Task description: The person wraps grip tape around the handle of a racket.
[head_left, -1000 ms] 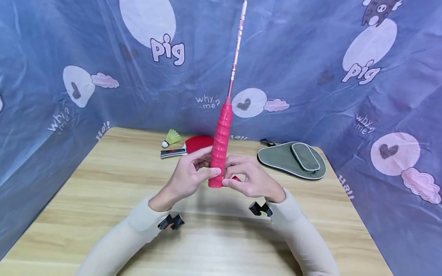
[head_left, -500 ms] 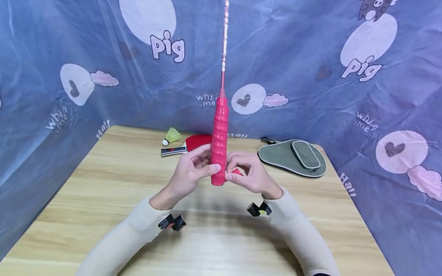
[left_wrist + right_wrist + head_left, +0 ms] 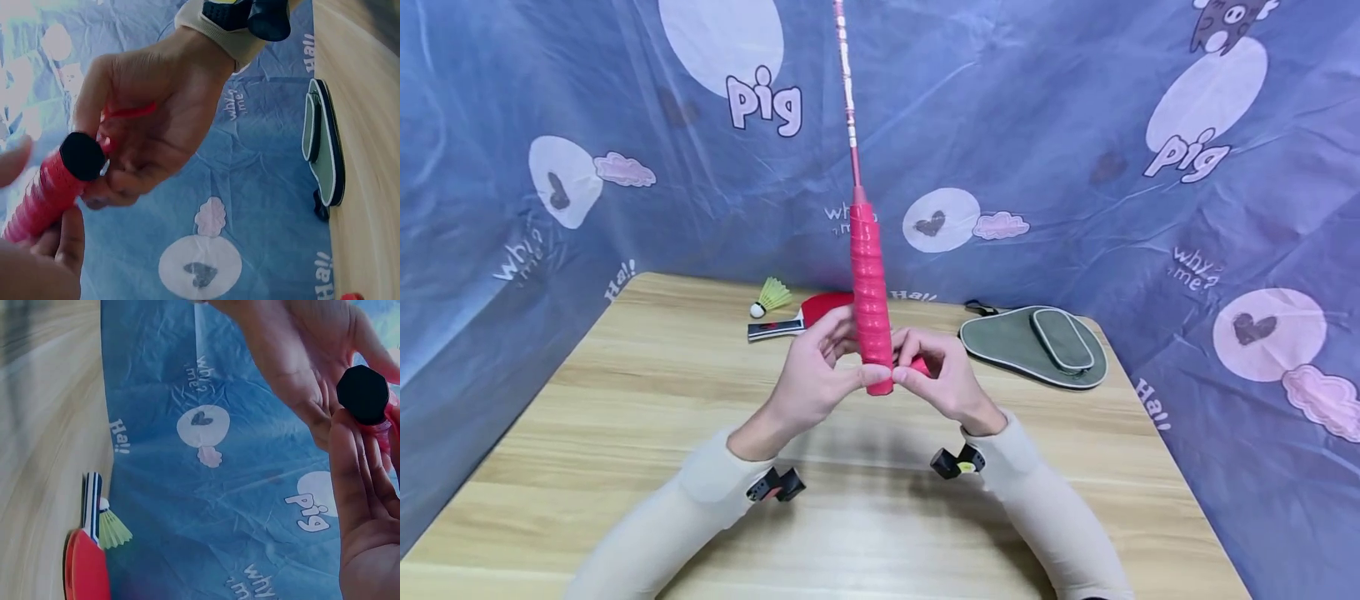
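Observation:
In the head view a badminton racket stands nearly upright above the table, its shaft leaning left and its head out of frame. Its pink-red wrapped handle point(image 3: 869, 283) shows spiral ridges. My left hand point(image 3: 811, 371) grips the lower handle, thumb across the front near the butt. At the right side of the butt, my right hand point(image 3: 943, 375) pinches a loose red strip of grip tape point(image 3: 919, 367) between thumb and fingers. The left wrist view shows the black butt cap point(image 3: 83, 156) and the loose grip tape point(image 3: 128, 112) within the right palm.
At the table's back lie a yellow shuttlecock point(image 3: 772, 297) and a red table tennis bat point(image 3: 826, 307), partly behind my left hand. A green bat case point(image 3: 1015, 337) with a zipped pocket is at the back right. A blue printed cloth point(image 3: 1037, 108) surrounds the table.
The racket's shaft has swung from leaning right to leaning left. My left thumb has moved lower toward the butt, and more of the loose tape shows in my right hand.

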`<action>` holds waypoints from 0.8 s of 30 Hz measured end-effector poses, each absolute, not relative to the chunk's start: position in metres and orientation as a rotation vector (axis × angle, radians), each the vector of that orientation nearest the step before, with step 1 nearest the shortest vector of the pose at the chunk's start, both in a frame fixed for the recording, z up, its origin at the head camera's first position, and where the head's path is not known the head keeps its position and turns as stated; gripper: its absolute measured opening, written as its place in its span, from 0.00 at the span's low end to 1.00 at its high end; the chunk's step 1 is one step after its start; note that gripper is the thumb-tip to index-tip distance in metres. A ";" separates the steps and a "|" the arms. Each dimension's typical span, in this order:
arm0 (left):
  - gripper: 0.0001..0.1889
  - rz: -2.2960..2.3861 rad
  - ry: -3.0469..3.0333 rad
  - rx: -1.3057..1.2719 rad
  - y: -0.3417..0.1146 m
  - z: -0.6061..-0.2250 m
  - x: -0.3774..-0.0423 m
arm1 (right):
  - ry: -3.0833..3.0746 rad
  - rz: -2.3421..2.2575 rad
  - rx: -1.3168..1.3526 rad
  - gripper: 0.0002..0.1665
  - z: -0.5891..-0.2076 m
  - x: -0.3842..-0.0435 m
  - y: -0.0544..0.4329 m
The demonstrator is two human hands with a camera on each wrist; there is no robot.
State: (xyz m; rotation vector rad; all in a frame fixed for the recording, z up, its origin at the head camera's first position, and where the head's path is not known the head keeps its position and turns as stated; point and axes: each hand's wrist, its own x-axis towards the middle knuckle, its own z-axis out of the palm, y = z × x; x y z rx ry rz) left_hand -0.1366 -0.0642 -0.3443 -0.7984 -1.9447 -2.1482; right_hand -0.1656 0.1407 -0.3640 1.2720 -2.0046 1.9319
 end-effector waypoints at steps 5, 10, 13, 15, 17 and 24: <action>0.33 -2.115 -1.937 -0.754 -0.062 -0.346 -0.137 | -2.049 1.957 1.273 0.11 -0.362 -0.169 0.144; 0.31 -2.133 -1.952 -0.808 -0.066 -0.347 -0.136 | -2.087 2.016 1.329 0.08 -0.361 -0.172 0.147; 0.30 -2.163 -1.959 -0.827 -0.067 -0.346 -0.136 | -2.083 2.021 1.374 0.09 -0.360 -0.173 0.148; 0.29 -2.210 -1.948 -0.818 -0.067 -0.346 -0.135 | -2.075 2.003 1.405 0.10 -0.360 -0.174 0.148; 0.29 -2.262 -1.934 -0.803 -0.068 -0.346 -0.135 | -2.057 1.984 1.419 0.10 -0.360 -0.174 0.147; 0.28 -2.214 -1.929 -0.768 -0.065 -0.346 -0.137 | -2.002 1.938 1.301 0.10 -0.362 -0.171 0.144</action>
